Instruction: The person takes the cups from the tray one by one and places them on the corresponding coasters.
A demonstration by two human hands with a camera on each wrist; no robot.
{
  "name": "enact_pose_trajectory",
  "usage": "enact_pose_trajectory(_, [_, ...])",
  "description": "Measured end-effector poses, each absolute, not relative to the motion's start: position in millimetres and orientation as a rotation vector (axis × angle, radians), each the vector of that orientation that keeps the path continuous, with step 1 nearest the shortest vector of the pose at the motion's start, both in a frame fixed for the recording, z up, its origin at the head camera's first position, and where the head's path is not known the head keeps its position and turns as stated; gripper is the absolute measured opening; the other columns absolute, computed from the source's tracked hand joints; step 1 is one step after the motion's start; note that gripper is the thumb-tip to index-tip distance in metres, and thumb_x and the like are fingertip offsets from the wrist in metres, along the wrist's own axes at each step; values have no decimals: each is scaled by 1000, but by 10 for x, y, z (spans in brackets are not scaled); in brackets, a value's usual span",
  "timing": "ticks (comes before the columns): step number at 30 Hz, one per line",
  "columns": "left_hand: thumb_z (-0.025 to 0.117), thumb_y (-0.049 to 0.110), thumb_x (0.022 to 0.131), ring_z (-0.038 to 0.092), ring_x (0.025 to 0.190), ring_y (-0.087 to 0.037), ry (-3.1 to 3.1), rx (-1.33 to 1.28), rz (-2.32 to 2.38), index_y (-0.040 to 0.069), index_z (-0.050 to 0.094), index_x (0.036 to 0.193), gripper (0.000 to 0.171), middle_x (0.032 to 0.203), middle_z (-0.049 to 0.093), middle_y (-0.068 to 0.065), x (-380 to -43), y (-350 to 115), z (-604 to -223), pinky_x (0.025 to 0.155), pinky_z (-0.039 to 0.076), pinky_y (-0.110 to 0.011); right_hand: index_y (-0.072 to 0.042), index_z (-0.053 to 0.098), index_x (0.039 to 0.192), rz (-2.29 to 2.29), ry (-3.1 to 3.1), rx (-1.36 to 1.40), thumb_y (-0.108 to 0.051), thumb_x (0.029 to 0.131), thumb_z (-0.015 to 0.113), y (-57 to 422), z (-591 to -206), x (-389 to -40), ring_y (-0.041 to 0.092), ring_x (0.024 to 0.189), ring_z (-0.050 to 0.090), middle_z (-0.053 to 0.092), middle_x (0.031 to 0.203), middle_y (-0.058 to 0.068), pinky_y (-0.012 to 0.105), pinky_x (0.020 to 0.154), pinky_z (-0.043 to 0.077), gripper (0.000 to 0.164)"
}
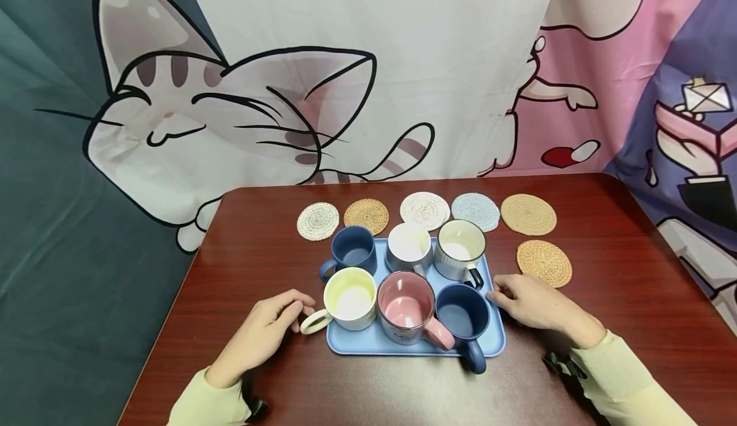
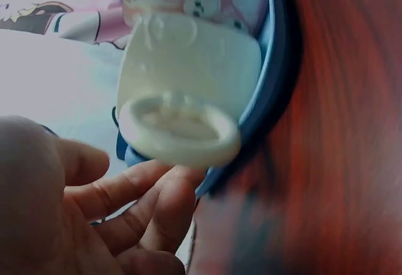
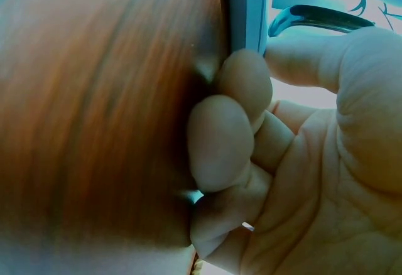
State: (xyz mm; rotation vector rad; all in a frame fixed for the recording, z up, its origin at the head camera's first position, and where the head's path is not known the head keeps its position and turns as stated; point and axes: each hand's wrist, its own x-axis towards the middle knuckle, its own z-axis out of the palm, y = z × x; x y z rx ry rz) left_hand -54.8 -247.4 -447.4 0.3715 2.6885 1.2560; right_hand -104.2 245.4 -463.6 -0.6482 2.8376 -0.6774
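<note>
A light blue tray (image 1: 397, 348) lies on the table, holding several mugs. At its front left stands a cream mug (image 1: 351, 314), handle pointing left; a pink mug (image 1: 403, 323) and a dark blue mug (image 1: 463, 314) share the front row. Behind them are another blue mug (image 1: 352, 247), a white mug (image 1: 405, 256) and a cream mug with a black handle (image 1: 455, 263). My left hand (image 1: 267, 327) is beside the front cream mug's handle (image 2: 182, 156), fingers loosely bent and thumb apart. With thumb and fingers, my right hand (image 1: 532, 304) pinches the tray's right edge (image 3: 254, 11).
Several round woven coasters lie behind the tray, among them a pale blue one (image 1: 475, 212); a tan coaster (image 1: 544, 263) is just beyond my right hand. A printed cloth (image 1: 460, 61) hangs behind the reddish-brown table (image 1: 357, 391).
</note>
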Motion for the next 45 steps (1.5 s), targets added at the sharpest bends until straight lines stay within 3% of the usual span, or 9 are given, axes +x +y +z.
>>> enact_pose_trajectory(5, [44,21,112,61,65,-21,2516,308,1407,21,72,111,29,72,64,-4,-434,-2434,-4467,60,47,-25,-23,47,68,-678,2836,-651,-25,99,69,2452,-4639,-1044,-2,54,32,34,59,-16,21,53,27,38])
enact_pose_trajectory(8, [43,23,113,59,64,-26,2424,292,1492,14,72,112,30,81,69,-13,-384,-2411,-4474,51,42,-27,-23,47,68,-680,2836,-652,-25,99,69,2452,-4643,-1041,-2,54,33,34,59,-16,21,53,28,38])
enact_pose_trajectory(14, [44,22,112,63,68,-19,2317,304,1578,0,67,113,33,102,72,-23,-316,-2362,-4495,59,51,-30,-23,47,68,-686,2838,-653,-25,99,69,2455,-4648,-1034,-2,54,33,34,59,-17,21,53,28,38])
enact_pose_trajectory(24, [43,25,113,61,68,-13,2236,244,1615,-2,66,110,35,97,72,-17,-306,-2274,-4552,60,50,-26,-23,47,68,-679,2844,-656,-25,99,69,2461,-4665,-1039,-2,54,32,34,59,-17,21,53,27,38])
enact_pose_trajectory(35, [40,30,113,54,63,-5,2202,184,1606,-2,66,100,43,83,60,-6,-336,-2230,-4578,53,44,-22,-24,47,68,-681,2848,-657,-25,98,69,2465,-4667,-1037,-2,55,33,34,59,-17,21,53,27,38])
enact_pose_trajectory(45, [41,30,113,37,53,-3,2196,20,1651,-8,45,77,53,67,43,0,-339,-2127,-4584,48,31,-16,-23,47,67,-686,2851,-663,-25,98,69,2462,-4654,-1035,-2,55,32,33,60,-17,21,53,27,38])
